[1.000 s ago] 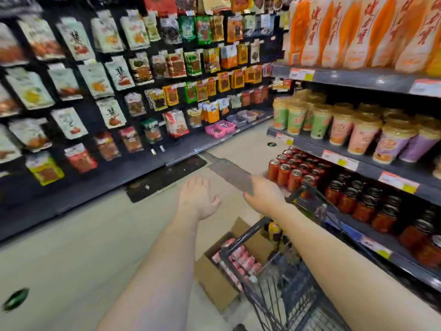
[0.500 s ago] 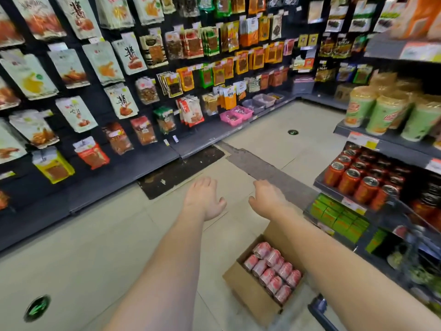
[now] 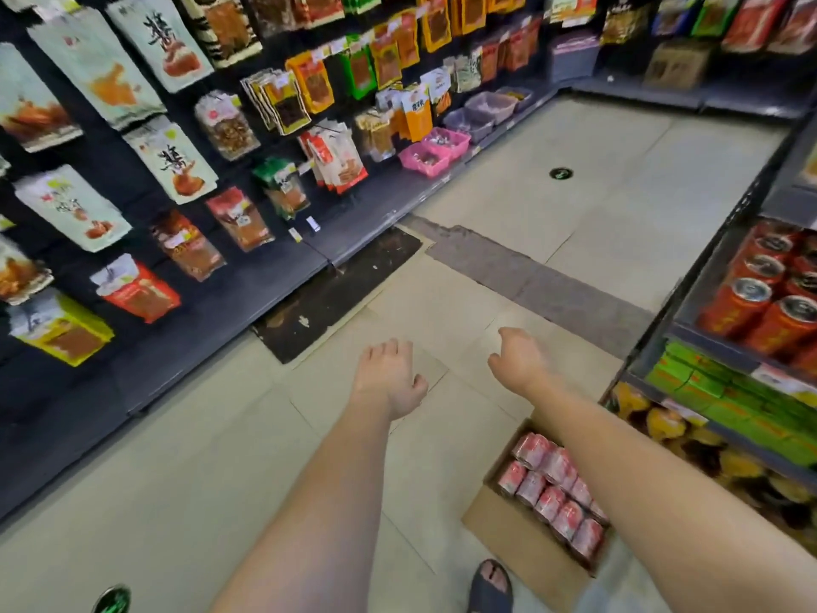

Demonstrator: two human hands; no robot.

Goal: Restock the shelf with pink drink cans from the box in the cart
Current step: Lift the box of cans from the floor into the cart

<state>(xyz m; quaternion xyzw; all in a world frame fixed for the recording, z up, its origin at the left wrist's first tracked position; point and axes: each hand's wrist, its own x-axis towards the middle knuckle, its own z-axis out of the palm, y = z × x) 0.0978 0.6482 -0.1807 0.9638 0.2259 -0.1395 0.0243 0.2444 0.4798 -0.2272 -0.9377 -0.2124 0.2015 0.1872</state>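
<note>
Aisle floor (image 3: 597, 205) wide ahead; box (image 3: 521, 555) near right shelf (image 3: 703, 345) edge.

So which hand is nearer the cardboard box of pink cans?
Right. The right hand hovers just past the far corner of the cardboard box; the left hand is farther off to its left.

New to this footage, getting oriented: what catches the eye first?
The empty left hand and right hand reach forward mid-frame above the pale tiled floor. Lower right, an open brown cardboard box holds rows of pink drink cans. Colourful hanging snack packets cover the left wall.
</note>
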